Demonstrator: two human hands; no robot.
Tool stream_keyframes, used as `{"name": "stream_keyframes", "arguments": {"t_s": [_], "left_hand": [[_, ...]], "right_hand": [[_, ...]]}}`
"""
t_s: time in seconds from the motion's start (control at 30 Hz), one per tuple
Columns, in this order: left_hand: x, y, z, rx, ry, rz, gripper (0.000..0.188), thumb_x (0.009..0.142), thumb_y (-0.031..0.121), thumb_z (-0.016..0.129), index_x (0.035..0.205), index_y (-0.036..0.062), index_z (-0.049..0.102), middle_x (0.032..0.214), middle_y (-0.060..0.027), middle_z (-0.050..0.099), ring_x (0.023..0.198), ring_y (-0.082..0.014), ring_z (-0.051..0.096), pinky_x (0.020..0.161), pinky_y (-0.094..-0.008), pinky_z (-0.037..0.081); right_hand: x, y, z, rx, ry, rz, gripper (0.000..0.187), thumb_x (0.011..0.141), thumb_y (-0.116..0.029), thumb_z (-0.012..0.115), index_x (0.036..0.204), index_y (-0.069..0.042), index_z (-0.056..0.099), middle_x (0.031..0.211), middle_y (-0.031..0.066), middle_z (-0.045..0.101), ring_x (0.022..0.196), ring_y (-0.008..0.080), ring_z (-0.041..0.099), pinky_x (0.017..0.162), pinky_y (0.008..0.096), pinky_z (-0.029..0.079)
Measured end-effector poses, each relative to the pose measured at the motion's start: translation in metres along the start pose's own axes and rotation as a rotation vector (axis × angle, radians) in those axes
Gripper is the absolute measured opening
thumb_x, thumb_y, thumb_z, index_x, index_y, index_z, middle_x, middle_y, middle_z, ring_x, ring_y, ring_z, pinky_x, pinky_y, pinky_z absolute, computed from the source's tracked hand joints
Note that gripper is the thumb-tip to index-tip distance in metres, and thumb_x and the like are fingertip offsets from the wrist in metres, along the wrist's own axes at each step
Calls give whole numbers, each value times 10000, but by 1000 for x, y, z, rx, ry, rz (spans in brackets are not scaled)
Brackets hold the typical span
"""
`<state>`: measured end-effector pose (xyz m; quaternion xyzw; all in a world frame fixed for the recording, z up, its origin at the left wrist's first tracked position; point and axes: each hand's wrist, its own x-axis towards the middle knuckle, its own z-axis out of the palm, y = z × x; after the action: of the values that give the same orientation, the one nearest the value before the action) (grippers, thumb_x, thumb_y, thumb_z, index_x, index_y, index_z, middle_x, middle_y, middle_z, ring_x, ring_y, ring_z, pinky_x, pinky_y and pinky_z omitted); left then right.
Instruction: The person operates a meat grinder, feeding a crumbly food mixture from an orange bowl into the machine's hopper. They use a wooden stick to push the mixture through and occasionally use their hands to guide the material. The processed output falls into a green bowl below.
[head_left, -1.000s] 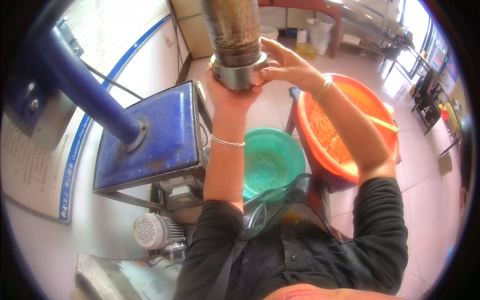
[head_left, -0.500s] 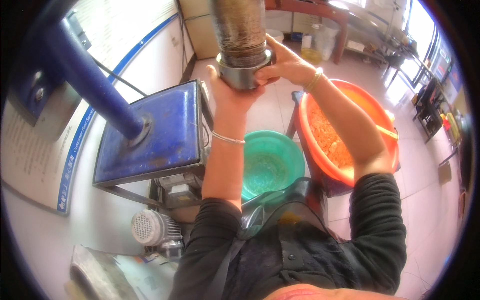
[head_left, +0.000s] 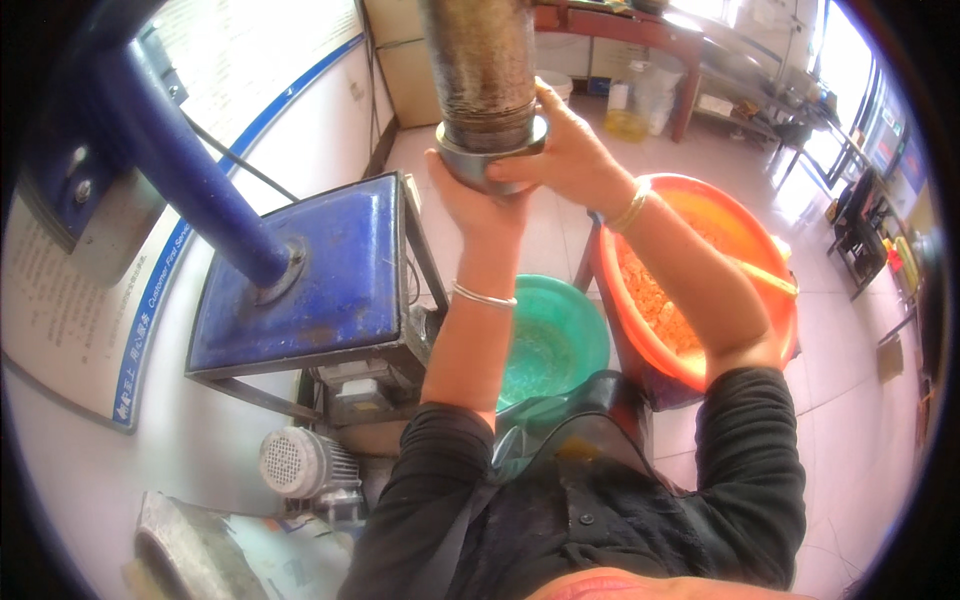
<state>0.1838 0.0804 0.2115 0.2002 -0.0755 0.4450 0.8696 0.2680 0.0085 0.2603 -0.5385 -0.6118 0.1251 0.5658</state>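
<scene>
A thick, worn metal cylinder (head_left: 482,70) hangs down from the top of the view, its lower end narrowing into threads. Around that end sits a smooth grey metal ring (head_left: 470,166), like a threaded collar. My left hand (head_left: 482,207) cups the ring from below and its left side, fingers partly hidden behind it. Wrapped round the ring's right side is my right hand (head_left: 575,160), its thumb pressed across the front and its forefinger reaching up beside the cylinder. Both hands are closed on the ring.
A blue machine stand (head_left: 310,290) with a thick slanting post is at left, a grey motor (head_left: 305,462) below it. Under my arms stands a green basin (head_left: 560,330). An orange tub (head_left: 780,335) of orange crumbly material, with a pale handle across it, is at right.
My left hand and forearm have shifted a little to the right round the ring. My right hand stays on the ring with its thumb slightly lower. The view has tipped slightly.
</scene>
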Motion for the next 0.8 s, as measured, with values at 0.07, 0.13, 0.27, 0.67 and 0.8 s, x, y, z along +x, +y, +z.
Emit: {"name": "stream_keyframes", "arguments": {"t_s": [0.07,0.13,0.27,0.67,0.8], "left_hand": [[1,17,7,0,50,-174,672,954,596,290,1397,127,480,1328,-141,579,1106,-348,614,689,-414,565],[18,36,-21,-15,-164,-308,671,950,588,284,1388,123,490,1328,-155,581,1067,-361,624,642,-437,551],[16,26,-30,-24,-210,-308,725,944,658,246,1404,147,476,1331,-166,581,1010,-401,635,618,-478,541],[0,-9,-22,165,-73,163,748,953,741,258,1456,203,392,1409,-57,501,1293,-269,501,966,-497,502],[-6,-19,-8,47,-11,146,740,956,731,264,1458,205,406,1428,-58,493,1303,-286,498,1001,-484,493]], "right_hand": [[-10,-5,6,-139,85,94,1007,724,-54,848,1531,-33,246,1288,126,571,1102,145,595,890,309,558],[-9,-11,1,-117,59,74,1003,732,-66,846,1534,-46,243,1277,126,572,1108,154,594,872,310,569],[4,12,-19,18,-144,-21,941,726,-86,848,1473,33,288,1165,132,585,1008,183,633,723,335,623],[9,11,-16,120,-149,-1,963,695,-59,859,1480,6,306,1266,109,596,1132,158,590,900,292,543],[2,2,2,-42,27,-16,1014,639,-184,888,1450,34,319,1201,151,626,1092,194,622,892,316,537]]}}
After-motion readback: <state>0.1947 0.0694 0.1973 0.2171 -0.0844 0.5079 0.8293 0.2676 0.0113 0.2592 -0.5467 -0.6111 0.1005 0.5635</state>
